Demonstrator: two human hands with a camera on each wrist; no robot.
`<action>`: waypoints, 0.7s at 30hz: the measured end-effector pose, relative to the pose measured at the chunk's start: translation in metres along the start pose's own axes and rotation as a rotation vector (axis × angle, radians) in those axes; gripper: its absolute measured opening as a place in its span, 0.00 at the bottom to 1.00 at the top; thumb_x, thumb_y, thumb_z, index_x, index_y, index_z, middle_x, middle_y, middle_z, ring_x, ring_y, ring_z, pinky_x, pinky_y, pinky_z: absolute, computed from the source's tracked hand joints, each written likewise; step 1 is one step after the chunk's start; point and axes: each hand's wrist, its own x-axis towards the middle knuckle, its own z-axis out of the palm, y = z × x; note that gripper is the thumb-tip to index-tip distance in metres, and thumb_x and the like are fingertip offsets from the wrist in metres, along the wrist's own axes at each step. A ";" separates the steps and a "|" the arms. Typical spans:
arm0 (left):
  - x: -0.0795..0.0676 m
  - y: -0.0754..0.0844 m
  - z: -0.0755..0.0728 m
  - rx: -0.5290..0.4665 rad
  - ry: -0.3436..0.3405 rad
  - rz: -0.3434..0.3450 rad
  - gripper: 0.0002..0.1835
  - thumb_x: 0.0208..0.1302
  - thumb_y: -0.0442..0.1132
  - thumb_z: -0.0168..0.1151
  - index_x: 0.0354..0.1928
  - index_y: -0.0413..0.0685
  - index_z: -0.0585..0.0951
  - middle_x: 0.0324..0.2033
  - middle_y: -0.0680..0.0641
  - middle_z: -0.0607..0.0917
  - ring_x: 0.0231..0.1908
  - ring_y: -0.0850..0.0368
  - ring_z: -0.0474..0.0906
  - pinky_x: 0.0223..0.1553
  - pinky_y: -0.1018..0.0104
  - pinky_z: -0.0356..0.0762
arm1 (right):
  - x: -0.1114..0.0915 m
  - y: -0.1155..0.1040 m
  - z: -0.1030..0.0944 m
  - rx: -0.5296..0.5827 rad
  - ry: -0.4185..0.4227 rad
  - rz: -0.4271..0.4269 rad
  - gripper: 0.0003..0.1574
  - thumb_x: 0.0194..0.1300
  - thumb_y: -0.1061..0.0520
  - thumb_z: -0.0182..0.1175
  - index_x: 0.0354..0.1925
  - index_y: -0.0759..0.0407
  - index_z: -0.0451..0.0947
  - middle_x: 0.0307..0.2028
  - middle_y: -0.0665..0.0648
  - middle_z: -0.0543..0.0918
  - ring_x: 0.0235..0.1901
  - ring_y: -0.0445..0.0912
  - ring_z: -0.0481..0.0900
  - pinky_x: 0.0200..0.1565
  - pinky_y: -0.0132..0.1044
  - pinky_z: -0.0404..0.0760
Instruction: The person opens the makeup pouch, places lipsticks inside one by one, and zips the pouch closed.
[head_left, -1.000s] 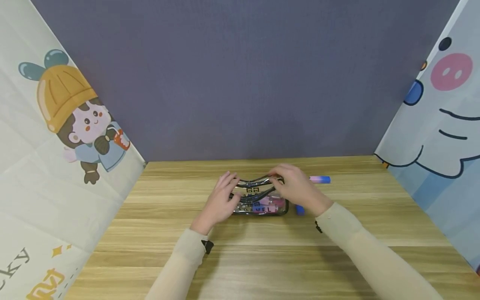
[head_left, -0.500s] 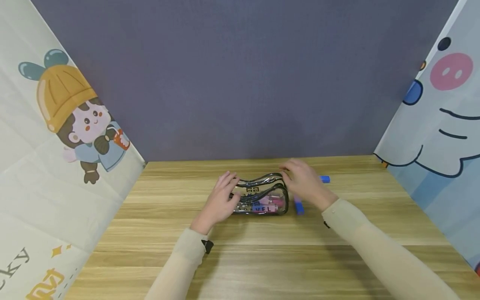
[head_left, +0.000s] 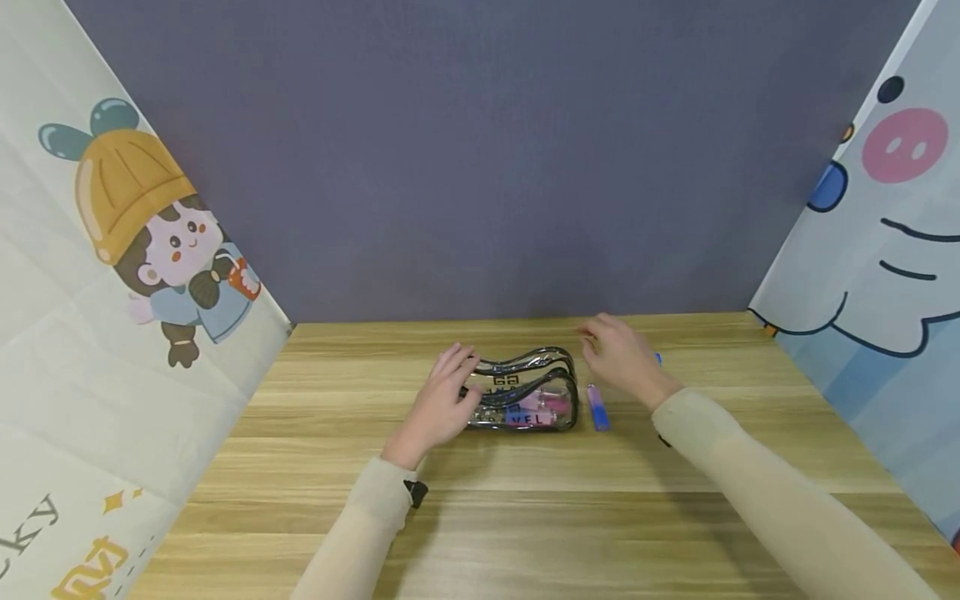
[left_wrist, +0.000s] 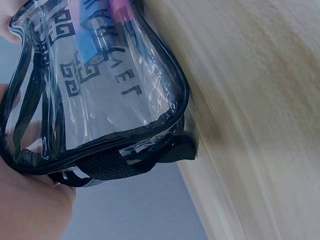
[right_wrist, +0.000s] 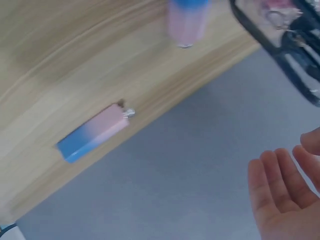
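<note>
A clear plastic pouch (head_left: 558, 408) with black piping and black lettering lies on the wooden table, its zip edges parted at the right. Pink and blue items (left_wrist: 92, 40) show through its wall. My left hand (head_left: 437, 404) grips the pouch's left end, thumb at the front and fingers behind. Just beyond the right end, my right hand (head_left: 621, 357) is raised with relaxed fingers (right_wrist: 287, 190) and nothing in it. Below it lies a small blue-to-pink stick (head_left: 597, 408) beside the pouch. A second such stick (right_wrist: 95, 132), with a metal tip, is mostly hidden behind the right hand in the head view.
The wood-grain table (head_left: 495, 517) meets a dark grey-blue panel (head_left: 480, 167) at its far edge. Printed cartoon sheets stand at the left (head_left: 75, 333) and right (head_left: 885, 267).
My right hand has let go of the pouch's zip edge and moved to the right, baring the pouch's open right end and the nearer stick. The left hand has stayed put.
</note>
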 end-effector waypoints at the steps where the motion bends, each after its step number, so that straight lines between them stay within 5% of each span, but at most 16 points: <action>1: 0.000 0.000 0.000 0.001 0.000 0.000 0.31 0.74 0.47 0.46 0.72 0.37 0.69 0.75 0.41 0.64 0.77 0.40 0.51 0.77 0.49 0.44 | 0.000 0.003 0.001 -0.007 -0.002 0.003 0.17 0.67 0.63 0.60 0.52 0.68 0.82 0.45 0.64 0.84 0.42 0.57 0.82 0.44 0.51 0.85; 12: 0.000 0.001 0.000 -0.003 0.004 0.000 0.29 0.74 0.44 0.49 0.72 0.36 0.69 0.75 0.41 0.64 0.78 0.44 0.49 0.77 0.48 0.45 | 0.000 0.031 0.006 -0.034 -0.097 0.082 0.21 0.67 0.64 0.58 0.57 0.71 0.79 0.54 0.72 0.81 0.53 0.66 0.80 0.54 0.61 0.80; 21: -0.001 0.001 0.000 0.006 -0.014 -0.010 0.30 0.75 0.46 0.47 0.73 0.37 0.68 0.76 0.41 0.63 0.78 0.45 0.49 0.77 0.49 0.46 | -0.005 0.051 0.013 -0.082 -0.118 0.055 0.20 0.64 0.65 0.60 0.53 0.74 0.79 0.47 0.71 0.83 0.46 0.64 0.82 0.48 0.59 0.83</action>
